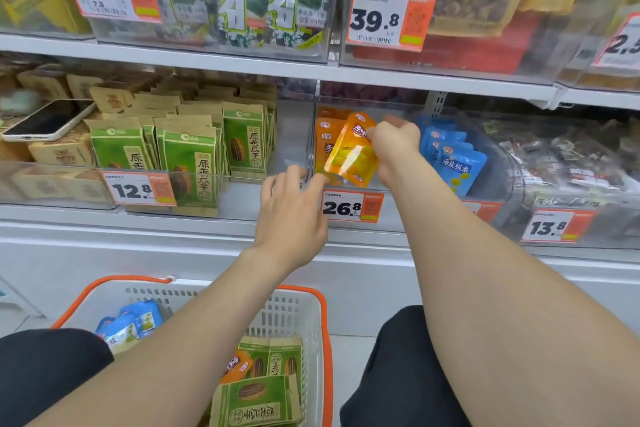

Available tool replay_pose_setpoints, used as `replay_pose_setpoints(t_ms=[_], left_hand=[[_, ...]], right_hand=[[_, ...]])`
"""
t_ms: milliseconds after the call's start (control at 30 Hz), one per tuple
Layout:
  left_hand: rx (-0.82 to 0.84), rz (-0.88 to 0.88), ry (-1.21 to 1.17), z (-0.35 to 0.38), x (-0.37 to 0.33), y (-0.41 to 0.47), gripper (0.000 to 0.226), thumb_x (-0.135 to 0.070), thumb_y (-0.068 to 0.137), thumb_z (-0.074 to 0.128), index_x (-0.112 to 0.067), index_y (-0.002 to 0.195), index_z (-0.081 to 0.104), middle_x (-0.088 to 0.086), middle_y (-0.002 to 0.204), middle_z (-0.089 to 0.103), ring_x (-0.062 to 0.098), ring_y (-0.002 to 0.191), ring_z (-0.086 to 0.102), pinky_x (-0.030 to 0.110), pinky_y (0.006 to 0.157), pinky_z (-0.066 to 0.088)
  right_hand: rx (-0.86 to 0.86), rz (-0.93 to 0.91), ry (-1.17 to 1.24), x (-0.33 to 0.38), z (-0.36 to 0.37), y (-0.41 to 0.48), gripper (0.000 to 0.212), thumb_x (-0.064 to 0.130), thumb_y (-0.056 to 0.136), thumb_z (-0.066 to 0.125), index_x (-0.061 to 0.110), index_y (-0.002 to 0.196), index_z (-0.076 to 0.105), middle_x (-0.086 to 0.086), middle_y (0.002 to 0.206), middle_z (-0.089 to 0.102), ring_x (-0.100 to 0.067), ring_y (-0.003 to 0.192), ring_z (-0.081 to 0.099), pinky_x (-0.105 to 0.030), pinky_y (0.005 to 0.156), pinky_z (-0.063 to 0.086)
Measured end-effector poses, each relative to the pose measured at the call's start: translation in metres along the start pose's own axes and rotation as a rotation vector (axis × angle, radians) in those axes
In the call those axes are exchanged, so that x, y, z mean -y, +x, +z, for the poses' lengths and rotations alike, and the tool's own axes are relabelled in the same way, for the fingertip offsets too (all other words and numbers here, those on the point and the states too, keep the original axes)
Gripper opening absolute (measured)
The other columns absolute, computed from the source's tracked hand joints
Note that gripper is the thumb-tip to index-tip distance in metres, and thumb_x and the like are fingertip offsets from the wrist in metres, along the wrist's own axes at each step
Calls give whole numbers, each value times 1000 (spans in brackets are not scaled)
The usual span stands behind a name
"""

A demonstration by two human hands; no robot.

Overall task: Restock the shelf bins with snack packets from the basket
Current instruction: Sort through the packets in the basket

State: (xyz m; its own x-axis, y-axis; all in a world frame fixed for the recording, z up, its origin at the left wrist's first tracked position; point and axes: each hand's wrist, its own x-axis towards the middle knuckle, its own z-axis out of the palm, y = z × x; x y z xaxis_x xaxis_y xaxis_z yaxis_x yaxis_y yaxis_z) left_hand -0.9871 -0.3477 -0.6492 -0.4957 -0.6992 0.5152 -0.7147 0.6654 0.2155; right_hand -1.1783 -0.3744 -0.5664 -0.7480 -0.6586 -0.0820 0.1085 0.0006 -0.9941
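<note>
Orange packet (351, 152): right hand (394, 146) pinches its top, over orange bin (311, 135).
Left hand (291, 208): unclenched, touching packet's corner.
Next: seat it upright.

We see a white shelf (194, 222) carrying clear bins side by side along its front edge: a green-packet bin (291, 149), an orange-packet bin (313, 149) and a blue-packet bin (502, 156). Below, our basket (287, 315) sits on the floor (349, 350).
</note>
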Motion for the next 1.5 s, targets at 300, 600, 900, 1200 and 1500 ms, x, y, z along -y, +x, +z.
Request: replay_pose_setpoints(t_ms=[300,600,900,1200,1500], left_hand=[[-124,74,105,10,10,5,34,-23,80,59,-24,114,59,3,102,43,28,95,47,45,98,36],[-119,15,141,14,3,2,32,-25,80,59,-23,111,56,5,102,43,29,98,45,46,100,37],[-123,48,147,11,4,-1,37,-26,81,55,-23,117,58,4,103,44,28,98,46,45,100,37],[-110,47,146,11,4,-2,39,-32,84,57,-24,122,56,3,104,44,27,100,45,43,101,37],[-123,60,127,12,6,-2,40,-31,84,59,-23,123,56,4,104,46,27,100,45,45,101,38]], right_hand=[[227,-33,-350,-20,14,4,40,-5,83,77,17,116,71,-9,116,73,-25,106,70,-38,90,60],[220,-46,-878,-21,15,-3,70,22,68,97,15,125,56,-6,117,63,-29,107,63,-38,82,54],[126,-56,-932,-20,26,2,63,25,70,97,12,115,55,-9,121,63,-30,113,65,-37,85,55],[143,49,-904,-23,43,8,85,28,55,103,10,111,42,-11,120,62,-30,108,68,-41,89,61],[188,86,-921,-30,45,15,78,29,54,103,12,114,56,-12,114,70,-32,100,72,-44,89,62]])
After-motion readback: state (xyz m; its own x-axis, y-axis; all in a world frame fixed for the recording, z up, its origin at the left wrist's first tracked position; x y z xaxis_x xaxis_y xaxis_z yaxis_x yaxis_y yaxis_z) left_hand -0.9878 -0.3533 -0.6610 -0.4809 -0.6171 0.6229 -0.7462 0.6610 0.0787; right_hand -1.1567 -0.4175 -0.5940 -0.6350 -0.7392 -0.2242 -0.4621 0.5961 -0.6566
